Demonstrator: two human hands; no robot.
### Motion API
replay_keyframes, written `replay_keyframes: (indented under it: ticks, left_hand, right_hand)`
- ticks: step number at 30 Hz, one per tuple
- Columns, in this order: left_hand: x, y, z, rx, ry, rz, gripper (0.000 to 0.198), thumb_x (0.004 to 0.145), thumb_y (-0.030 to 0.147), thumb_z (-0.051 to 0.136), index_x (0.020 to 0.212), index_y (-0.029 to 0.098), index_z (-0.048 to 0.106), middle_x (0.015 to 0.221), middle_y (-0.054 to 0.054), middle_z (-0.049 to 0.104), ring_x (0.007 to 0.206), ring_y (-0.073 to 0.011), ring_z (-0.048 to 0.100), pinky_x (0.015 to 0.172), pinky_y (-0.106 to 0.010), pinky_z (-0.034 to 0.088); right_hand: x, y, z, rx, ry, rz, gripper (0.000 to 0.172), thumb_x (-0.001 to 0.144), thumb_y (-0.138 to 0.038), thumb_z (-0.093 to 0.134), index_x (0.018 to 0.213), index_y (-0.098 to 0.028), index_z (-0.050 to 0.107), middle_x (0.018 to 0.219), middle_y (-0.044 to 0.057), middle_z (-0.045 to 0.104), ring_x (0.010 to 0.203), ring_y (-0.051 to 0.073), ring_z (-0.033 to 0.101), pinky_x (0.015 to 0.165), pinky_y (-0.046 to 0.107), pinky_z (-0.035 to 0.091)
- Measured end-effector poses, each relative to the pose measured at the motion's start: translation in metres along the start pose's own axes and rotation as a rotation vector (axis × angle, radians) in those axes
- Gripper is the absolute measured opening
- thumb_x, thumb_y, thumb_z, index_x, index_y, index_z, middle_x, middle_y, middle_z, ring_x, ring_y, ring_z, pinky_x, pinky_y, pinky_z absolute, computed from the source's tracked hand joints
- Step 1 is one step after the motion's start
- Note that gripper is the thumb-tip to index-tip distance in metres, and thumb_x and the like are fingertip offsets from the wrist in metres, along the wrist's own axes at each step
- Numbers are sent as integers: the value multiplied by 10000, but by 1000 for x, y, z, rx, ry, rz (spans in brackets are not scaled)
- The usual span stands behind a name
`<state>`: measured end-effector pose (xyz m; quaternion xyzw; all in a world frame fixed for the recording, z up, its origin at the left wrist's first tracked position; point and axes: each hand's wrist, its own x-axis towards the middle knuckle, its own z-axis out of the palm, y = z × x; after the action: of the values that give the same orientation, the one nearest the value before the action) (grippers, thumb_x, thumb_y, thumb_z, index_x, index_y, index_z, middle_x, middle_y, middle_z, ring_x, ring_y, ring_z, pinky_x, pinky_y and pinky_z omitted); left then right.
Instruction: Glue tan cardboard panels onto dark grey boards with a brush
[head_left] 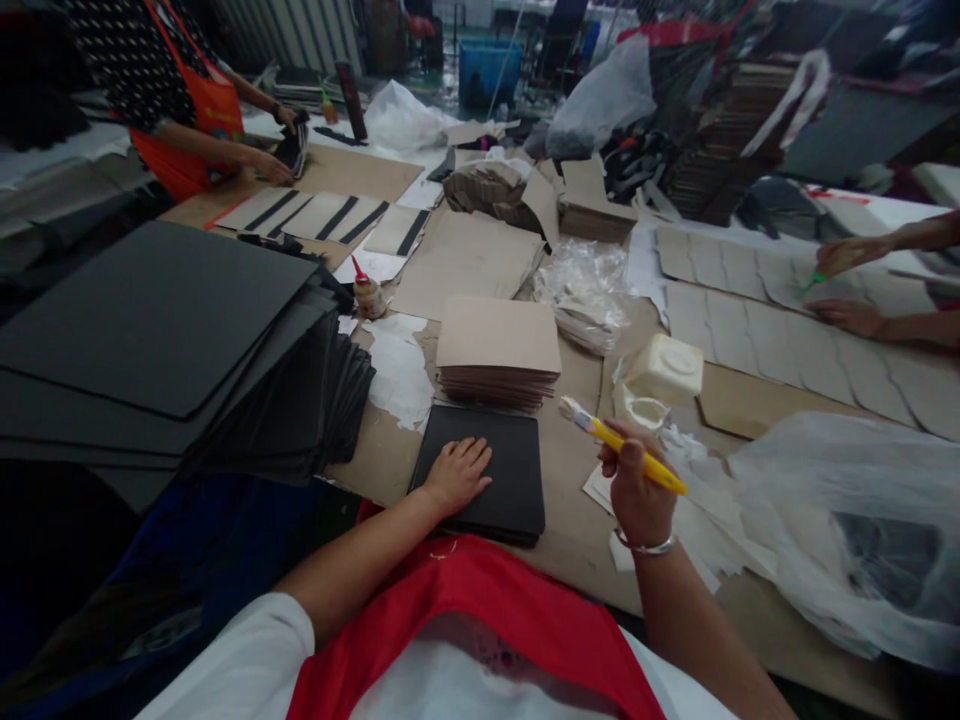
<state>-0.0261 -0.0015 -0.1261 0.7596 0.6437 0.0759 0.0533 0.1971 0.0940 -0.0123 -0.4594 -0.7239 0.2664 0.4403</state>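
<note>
My left hand (459,476) lies flat, fingers stretched out, on top of a stack of black sheets (514,465) at the table's near edge. In my right hand (641,485) is a paintbrush (637,455) with a yellow handle, its pale, coated bristles pointing up and left, clear of the stack. Directly behind the black sheets stands a pile of beige boards (499,335). To the right of that pile, a cut-open whitish plastic jug (667,368) sits close beyond the brush hand.
A tall heap of large dark sheets (150,310) rises at left. A glue bottle (367,290) with a red nozzle stands behind it. Plastic bags (847,520) lie at right. One co-worker's hands (281,150) work at far left, another's (851,285) at right over beige pieces.
</note>
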Motion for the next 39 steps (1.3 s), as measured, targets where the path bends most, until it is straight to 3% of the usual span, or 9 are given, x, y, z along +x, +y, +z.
replay_keyframes:
  ticks: [3, 6, 11, 15, 18, 22, 26, 33, 39]
  left_hand:
    - [-7, 5, -3, 36, -4, 15, 415, 905, 342, 424, 1273, 166, 499, 1385, -114, 461, 1237, -271, 435, 992, -445, 353]
    - [-16, 18, -10, 30, -54, 131, 355, 918, 220, 368, 1229, 153, 527, 1352, -109, 494, 1185, -243, 481, 960, -398, 381]
    - [-28, 33, -13, -36, -238, 189, 349, 907, 232, 387, 1195, 108, 541, 1297, -142, 533, 1169, -263, 489, 870, -375, 441]
    - [-33, 36, -11, -44, -308, 152, 449, 888, 303, 456, 1280, 85, 470, 1356, -173, 472, 1239, -299, 427, 932, -435, 411]
    - [-35, 37, -11, -36, -303, 150, 470, 880, 328, 474, 1292, 101, 463, 1373, -171, 456, 1251, -298, 417, 954, -442, 395]
    - [-38, 36, -14, -33, -264, 157, 469, 880, 329, 473, 1294, 110, 464, 1395, -146, 440, 1265, -291, 403, 985, -434, 375]
    - [-37, 36, -17, -49, -284, 151, 479, 867, 323, 494, 1295, 110, 464, 1404, -132, 434, 1269, -286, 399, 993, -435, 378]
    - [-37, 35, -14, -53, -255, 159, 481, 836, 318, 550, 1275, 128, 497, 1381, -129, 464, 1251, -279, 429, 978, -410, 400]
    - [-35, 36, -13, -89, -257, 151, 484, 812, 292, 587, 1261, 129, 511, 1367, -136, 478, 1246, -282, 438, 985, -412, 403]
  right_hand:
    - [25, -14, 22, 243, -158, 230, 356, 836, -478, 515, 932, -154, 628, 594, -8, 575, 448, 91, 499, 430, 220, 417]
    - [32, -17, 65, 276, -372, 345, 358, 759, -497, 598, 883, -162, 627, 556, -24, 562, 436, 89, 493, 411, 207, 400]
    - [9, -17, 133, 287, -764, 325, 330, 758, -494, 561, 810, -175, 623, 524, -30, 540, 425, 86, 471, 391, 197, 365]
    - [-5, -13, 158, 312, -1043, 263, 293, 738, -457, 578, 783, -169, 615, 590, -18, 580, 465, 80, 497, 425, 187, 390]
    - [0, -5, 170, 283, -1053, 275, 299, 737, -448, 569, 793, -156, 607, 536, -34, 535, 426, 70, 449, 393, 179, 351]
    - [13, 8, 185, 272, -768, 260, 316, 761, -457, 531, 817, -154, 602, 528, -36, 521, 426, 73, 443, 404, 184, 347]
    - [17, 23, 173, 159, -580, 204, 334, 778, -479, 507, 813, -164, 612, 537, -18, 554, 454, 95, 483, 449, 203, 370]
    - [17, 50, 88, -172, -364, 190, 357, 808, -474, 449, 815, -171, 636, 609, 31, 629, 555, 148, 580, 532, 236, 402]
    - [-32, 36, 35, -322, -481, 256, 328, 834, -437, 433, 788, -189, 641, 518, -1, 595, 519, 130, 573, 529, 220, 378]
